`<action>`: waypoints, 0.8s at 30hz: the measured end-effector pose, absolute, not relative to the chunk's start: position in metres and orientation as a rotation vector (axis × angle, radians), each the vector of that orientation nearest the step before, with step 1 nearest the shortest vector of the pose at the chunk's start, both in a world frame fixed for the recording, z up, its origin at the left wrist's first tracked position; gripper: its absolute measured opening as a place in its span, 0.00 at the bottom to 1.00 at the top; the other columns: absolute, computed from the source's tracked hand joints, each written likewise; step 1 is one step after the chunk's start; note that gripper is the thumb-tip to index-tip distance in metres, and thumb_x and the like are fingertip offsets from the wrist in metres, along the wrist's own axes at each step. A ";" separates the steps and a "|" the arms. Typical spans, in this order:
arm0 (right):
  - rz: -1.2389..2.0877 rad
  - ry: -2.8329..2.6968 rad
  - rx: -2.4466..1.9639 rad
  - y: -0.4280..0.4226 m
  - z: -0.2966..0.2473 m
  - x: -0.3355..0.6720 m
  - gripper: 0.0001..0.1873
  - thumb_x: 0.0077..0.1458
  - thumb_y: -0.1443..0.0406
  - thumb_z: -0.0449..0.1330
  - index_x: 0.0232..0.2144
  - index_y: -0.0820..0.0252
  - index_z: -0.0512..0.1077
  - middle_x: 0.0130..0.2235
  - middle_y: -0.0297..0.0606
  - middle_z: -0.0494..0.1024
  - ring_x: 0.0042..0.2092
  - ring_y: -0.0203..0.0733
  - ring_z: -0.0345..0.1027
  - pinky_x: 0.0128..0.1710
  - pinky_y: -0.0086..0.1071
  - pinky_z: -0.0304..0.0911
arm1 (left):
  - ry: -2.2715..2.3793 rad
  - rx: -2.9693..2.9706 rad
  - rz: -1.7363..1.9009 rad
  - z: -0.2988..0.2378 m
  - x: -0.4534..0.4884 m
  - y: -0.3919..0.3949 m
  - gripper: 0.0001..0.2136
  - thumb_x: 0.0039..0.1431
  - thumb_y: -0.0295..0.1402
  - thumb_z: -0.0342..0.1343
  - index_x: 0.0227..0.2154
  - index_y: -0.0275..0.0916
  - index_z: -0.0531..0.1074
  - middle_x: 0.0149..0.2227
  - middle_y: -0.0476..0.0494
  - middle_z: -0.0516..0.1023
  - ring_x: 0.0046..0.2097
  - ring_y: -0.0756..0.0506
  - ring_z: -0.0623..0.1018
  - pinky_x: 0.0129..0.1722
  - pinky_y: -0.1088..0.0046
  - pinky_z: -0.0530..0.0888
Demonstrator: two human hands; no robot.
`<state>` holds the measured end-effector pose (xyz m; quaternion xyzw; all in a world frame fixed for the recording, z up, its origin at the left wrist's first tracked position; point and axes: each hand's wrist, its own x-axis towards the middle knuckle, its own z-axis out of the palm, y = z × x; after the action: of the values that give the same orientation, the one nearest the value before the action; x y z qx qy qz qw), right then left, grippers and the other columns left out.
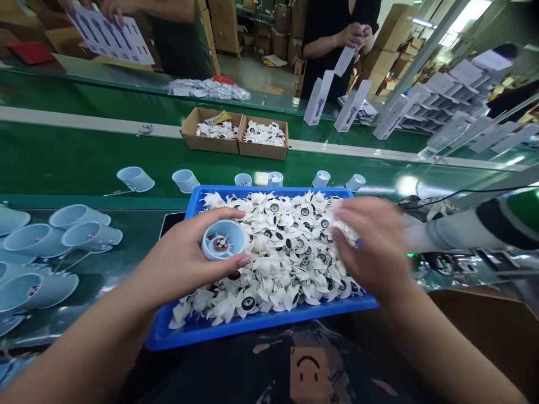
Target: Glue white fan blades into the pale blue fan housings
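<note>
My left hand (pixel 181 255) is wrapped round a light blue cup-shaped fan housing (pixel 237 238), its open end facing me. Inside the housing a small copper-wound motor part (pixel 221 243) shows. Below both hands lies a blue tray (pixel 261 324) heaped with white fan impellers (pixel 278 266), several with black ring centres. Over the tray's right side is my right hand (pixel 374 241), smeared by motion. Its fingers are bent toward the impellers; whether one is between them I cannot make out.
More blue housings (pixel 78 216) stand at left, and several (pixel 135 178) line the green conveyor (pixel 84 154). Two cardboard boxes (pixel 213 145) hold more impellers. A pale tool with a dark band (pixel 455 230) juts in at right. Across the bench, two people handle printed packaging (pixel 113 36).
</note>
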<state>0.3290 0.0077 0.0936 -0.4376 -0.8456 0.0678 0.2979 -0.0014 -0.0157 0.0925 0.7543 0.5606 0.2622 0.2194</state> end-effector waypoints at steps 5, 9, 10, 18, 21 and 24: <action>0.086 -2.868 -1.295 0.070 0.065 0.262 0.11 0.60 0.77 0.60 0.42 0.61 0.76 0.41 0.42 0.76 0.44 0.47 0.71 0.47 0.42 0.70 | 1.567 2.029 0.780 0.097 0.014 -0.017 0.28 0.49 0.56 0.65 0.49 0.47 0.70 0.49 0.42 0.78 0.44 0.36 0.80 0.36 0.64 0.77; 0.089 -3.005 -1.340 0.081 0.062 0.257 0.10 0.62 0.75 0.62 0.45 0.63 0.74 0.42 0.41 0.74 0.41 0.41 0.71 0.43 0.38 0.72 | 1.561 1.876 0.797 0.096 0.010 -0.027 0.27 0.52 0.51 0.63 0.52 0.46 0.67 0.45 0.42 0.77 0.37 0.41 0.79 0.31 0.68 0.75; 0.105 -3.028 -1.327 0.081 0.063 0.258 0.10 0.63 0.74 0.61 0.46 0.62 0.74 0.43 0.40 0.73 0.41 0.40 0.70 0.44 0.37 0.72 | 1.547 1.847 0.801 0.096 0.010 -0.029 0.26 0.54 0.49 0.62 0.53 0.45 0.65 0.44 0.42 0.76 0.36 0.42 0.79 0.31 0.68 0.75; 0.375 -2.833 -1.401 0.089 0.055 0.262 0.11 0.63 0.76 0.60 0.47 0.64 0.73 0.48 0.42 0.72 0.52 0.48 0.67 0.56 0.49 0.66 | 1.461 1.876 0.606 0.108 0.020 -0.026 0.27 0.59 0.44 0.57 0.60 0.46 0.60 0.53 0.40 0.74 0.44 0.39 0.78 0.38 0.65 0.77; 0.607 -2.569 -1.352 0.077 0.061 0.274 0.12 0.63 0.75 0.55 0.48 0.64 0.69 0.53 0.48 0.68 0.58 0.53 0.61 0.61 0.54 0.58 | 1.448 1.998 0.647 0.104 0.015 -0.024 0.31 0.55 0.52 0.62 0.59 0.47 0.64 0.60 0.39 0.70 0.56 0.33 0.74 0.52 0.57 0.75; 0.972 -2.296 -1.190 0.053 0.071 0.289 0.14 0.69 0.66 0.46 0.54 0.60 0.60 0.52 0.48 0.69 0.53 0.46 0.67 0.57 0.46 0.67 | 1.428 2.066 0.694 0.098 0.011 -0.025 0.31 0.53 0.54 0.64 0.58 0.48 0.68 0.60 0.41 0.72 0.61 0.32 0.71 0.59 0.53 0.70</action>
<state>0.2889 0.0529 0.0706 -0.4230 -0.8162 0.3455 0.1885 0.0107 -0.0248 0.0983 0.7646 0.5285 0.2569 0.2647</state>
